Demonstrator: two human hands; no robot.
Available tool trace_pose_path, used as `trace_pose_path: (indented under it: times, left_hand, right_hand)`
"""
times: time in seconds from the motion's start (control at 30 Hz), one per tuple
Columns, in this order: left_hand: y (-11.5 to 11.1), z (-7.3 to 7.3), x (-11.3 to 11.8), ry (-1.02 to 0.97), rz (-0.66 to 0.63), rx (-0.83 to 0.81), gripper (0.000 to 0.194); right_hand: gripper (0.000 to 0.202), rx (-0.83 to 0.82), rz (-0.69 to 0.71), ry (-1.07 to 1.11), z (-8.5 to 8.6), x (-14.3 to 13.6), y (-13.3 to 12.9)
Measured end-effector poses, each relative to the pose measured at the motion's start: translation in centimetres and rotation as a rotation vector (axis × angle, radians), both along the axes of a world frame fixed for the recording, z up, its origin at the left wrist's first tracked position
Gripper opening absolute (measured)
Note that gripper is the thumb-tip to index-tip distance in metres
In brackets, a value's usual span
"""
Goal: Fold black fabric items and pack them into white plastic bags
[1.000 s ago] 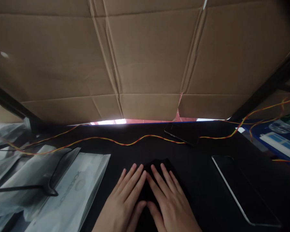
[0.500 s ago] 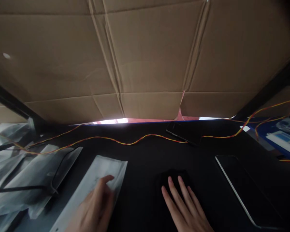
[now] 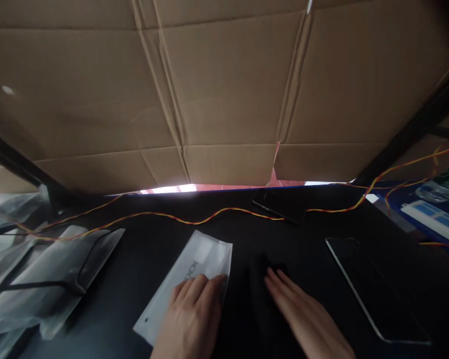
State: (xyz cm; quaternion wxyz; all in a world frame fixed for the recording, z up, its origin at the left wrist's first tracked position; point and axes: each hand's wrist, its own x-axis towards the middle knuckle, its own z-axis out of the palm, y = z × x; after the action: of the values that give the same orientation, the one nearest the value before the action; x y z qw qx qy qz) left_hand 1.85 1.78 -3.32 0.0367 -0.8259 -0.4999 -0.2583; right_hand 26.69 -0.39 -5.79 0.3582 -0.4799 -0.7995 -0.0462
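Note:
A flat whitish translucent pouch (image 3: 187, 259) with dark printed letters lies slanted on the black table. Over its lower right part, my left hand (image 3: 194, 309) has its fingers curled at the right edge; the thumb is hidden. To the right, a dark, soft-looking black thing (image 3: 260, 279), perhaps cloth, barely stands out from the table. My right hand (image 3: 303, 314) rests against its right side, turned on edge, with the fingers stretched out close together. Beyond it on the right lies a dark-screened phone (image 3: 374, 289) with a light edge.
Translucent bags (image 3: 56, 274) with a black strap lie at the left. A twisted red and yellow wire (image 3: 209, 219) crosses the table, passing over another dark phone (image 3: 279, 204) at the back. Cardboard (image 3: 228, 89) rises behind. A blue-and-white item (image 3: 434, 219) sits at the right.
My left hand has moved right, and the pouch has shifted right with it. My right hand has turned from flat onto its edge, and the black thing now looks bunched up.

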Motion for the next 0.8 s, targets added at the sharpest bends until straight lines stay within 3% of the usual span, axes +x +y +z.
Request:
trace_pose_path:
  times: [0.1, 0.2, 0.3, 0.37, 0.53, 0.63, 0.8]
  left_hand:
    - [0.0, -0.2, 1.0, -0.042, -0.018, 0.024, 0.053]
    - [-0.1, -0.2, 1.1, -0.152, 0.014, -0.08, 0.063]
    - [-0.5, 0.4, 1.0, -0.347, 0.091, -0.154, 0.027]
    - [-0.6, 0.9, 1.1, -0.41, 0.149, -0.118, 0.009]
    - [-0.1, 1.4, 0.5, -0.272, 0.114, -0.041, 0.021]
    - [0.3, 0.5, -0.4, -0.241, 0.145, -0.125, 0.032]
    - [0.4, -0.6, -1.3, -0.102, 0.193, -0.16, 0.047]
  right_hand:
    - [0.05, 0.095, -0.009, 0.052, -0.6, -3.6, 1.1]
    - [0.049, 0.146, -0.025, 0.034, -0.5, -4.8, 1.6]
    - [0.041, 0.075, 0.099, -0.181, 0.3, -3.7, 1.9]
    - [0.039, 0.037, 0.097, -0.222, 0.8, -2.9, 2.0]
    - [0.058, -0.004, 0.125, -0.157, 1.5, -2.3, 2.4]
    - [0.074, -0.041, 0.103, -0.039, 2.2, -1.4, 2.8]
    - [0.077, -0.039, 0.063, 0.137, 2.3, -0.9, 2.2]
